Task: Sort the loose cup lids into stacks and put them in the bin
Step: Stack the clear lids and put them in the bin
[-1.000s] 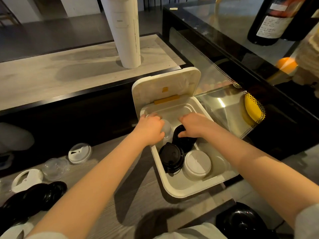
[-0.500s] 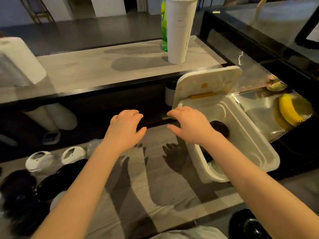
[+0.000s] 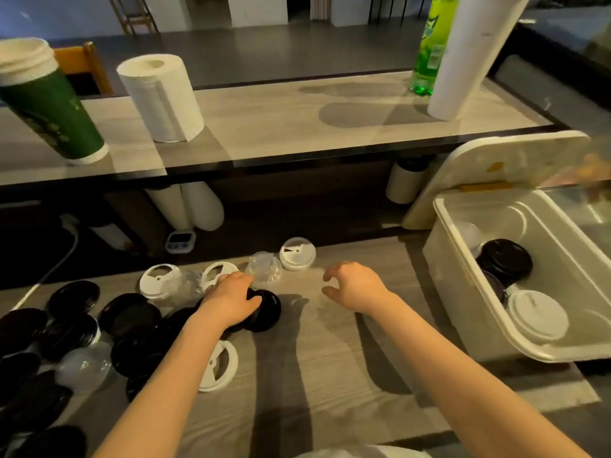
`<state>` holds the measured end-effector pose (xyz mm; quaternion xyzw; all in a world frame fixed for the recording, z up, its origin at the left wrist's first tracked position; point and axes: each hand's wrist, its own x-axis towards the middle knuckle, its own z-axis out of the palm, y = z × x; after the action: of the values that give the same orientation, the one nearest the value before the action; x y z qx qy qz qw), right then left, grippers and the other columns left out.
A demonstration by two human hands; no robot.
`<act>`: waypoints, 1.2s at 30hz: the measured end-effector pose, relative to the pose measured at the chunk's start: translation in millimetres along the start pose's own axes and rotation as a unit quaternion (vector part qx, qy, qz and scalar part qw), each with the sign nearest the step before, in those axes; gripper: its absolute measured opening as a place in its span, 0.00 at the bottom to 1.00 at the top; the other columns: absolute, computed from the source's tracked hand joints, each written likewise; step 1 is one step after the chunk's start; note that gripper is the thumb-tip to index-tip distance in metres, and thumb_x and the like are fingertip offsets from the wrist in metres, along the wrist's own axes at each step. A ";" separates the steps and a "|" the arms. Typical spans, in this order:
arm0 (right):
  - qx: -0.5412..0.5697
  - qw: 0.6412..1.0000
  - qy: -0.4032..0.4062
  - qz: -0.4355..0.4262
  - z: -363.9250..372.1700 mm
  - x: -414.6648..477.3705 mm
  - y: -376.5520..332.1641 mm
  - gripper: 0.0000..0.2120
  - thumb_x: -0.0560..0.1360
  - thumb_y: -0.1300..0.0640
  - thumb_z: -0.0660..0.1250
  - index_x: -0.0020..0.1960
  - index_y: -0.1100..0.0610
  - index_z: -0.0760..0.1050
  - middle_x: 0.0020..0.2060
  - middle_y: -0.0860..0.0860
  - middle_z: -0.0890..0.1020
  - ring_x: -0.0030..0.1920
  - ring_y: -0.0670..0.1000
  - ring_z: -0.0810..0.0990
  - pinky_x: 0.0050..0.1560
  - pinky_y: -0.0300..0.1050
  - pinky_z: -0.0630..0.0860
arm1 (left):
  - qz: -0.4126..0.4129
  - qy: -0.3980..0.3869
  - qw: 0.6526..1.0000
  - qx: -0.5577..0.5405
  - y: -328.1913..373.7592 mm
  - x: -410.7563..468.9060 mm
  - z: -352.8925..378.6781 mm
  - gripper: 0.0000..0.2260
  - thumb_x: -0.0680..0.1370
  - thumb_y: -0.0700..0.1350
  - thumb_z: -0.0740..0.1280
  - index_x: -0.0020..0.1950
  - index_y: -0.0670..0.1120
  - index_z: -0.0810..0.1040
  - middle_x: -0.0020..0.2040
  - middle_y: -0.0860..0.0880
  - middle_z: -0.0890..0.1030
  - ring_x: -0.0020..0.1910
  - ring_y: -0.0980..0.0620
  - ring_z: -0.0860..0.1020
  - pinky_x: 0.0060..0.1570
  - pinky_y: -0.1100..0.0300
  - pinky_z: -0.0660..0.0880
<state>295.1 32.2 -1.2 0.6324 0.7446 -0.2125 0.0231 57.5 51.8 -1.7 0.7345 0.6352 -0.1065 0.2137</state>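
Left hand (image 3: 228,302): clamped on a black lid (image 3: 266,310), 9 o'clock.
Right hand (image 3: 357,287): fingers apart, empty.
Tip: I'd nest matching lids squarely, then the bin (image 3: 463,285) at 3 o'clock.

Both bare forearms reach in from the near edge of the surface. The left grip (image 3: 231,300) lies palm down, fingers curled over a lid (image 3: 268,310). The right grip (image 3: 355,285) hovers beside it, palm down, fingers loosely curled, holding nothing.
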 end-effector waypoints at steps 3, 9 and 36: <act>0.040 0.998 -0.029 0.024 18.2 27.6 -8.1 0.21 0.77 0.49 0.63 0.68 0.53 0.69 0.64 0.53 0.73 0.63 0.54 0.72 0.59 0.50 0.72 | 0.012 0.015 0.999 -0.042 -14.8 14.2 5.7 0.22 0.78 0.51 0.63 0.70 0.46 0.66 0.71 0.48 0.66 0.70 0.47 0.63 0.67 0.53 0.65; 0.125 0.988 -0.010 0.089 38.4 86.1 -12.4 0.34 0.75 0.52 0.67 0.75 0.56 0.56 0.71 0.58 0.63 0.68 0.60 0.67 0.64 0.53 0.69 | 0.029 0.013 0.994 -0.104 -16.9 52.6 6.9 0.32 0.76 0.49 0.66 0.76 0.44 0.56 0.75 0.46 0.57 0.74 0.46 0.58 0.71 0.54 0.59; 0.266 0.949 0.142 0.092 60.1 87.5 9.1 0.36 0.66 0.50 0.73 0.70 0.52 0.64 0.68 0.51 0.66 0.67 0.56 0.63 0.64 0.47 0.65 | -0.008 0.045 0.986 -0.159 1.0 84.5 15.1 0.28 0.70 0.50 0.73 0.64 0.47 0.63 0.65 0.46 0.64 0.60 0.46 0.70 0.55 0.56 0.71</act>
<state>272.3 93.9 -84.9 0.7051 0.5950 -0.3080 -0.2322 74.6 119.9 -51.0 0.6905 0.6586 0.0270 0.2980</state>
